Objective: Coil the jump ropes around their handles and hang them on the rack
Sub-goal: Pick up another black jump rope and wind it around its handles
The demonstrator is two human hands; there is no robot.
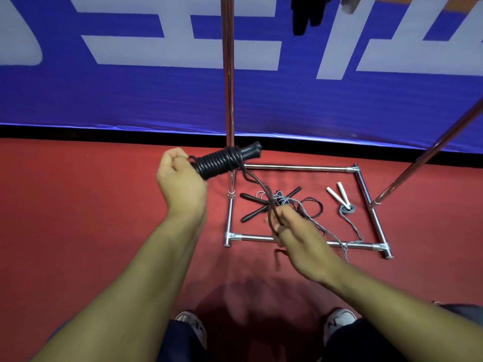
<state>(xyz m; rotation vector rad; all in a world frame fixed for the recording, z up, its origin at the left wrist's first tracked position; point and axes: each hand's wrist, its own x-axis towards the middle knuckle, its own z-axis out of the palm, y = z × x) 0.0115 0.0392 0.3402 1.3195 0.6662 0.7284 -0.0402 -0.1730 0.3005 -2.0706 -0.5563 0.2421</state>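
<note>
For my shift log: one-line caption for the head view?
Left hand grips coiled black jump-rope handles; right hand holds the loose rope tail above the rack base.

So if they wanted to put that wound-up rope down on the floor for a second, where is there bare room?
The red floor left of the rack base is bare. Inside the base it is crowded: black-handled ropes tangled left of centre, the white-handled rope on the right. A narrow bare strip runs along the base's far bar.
</note>
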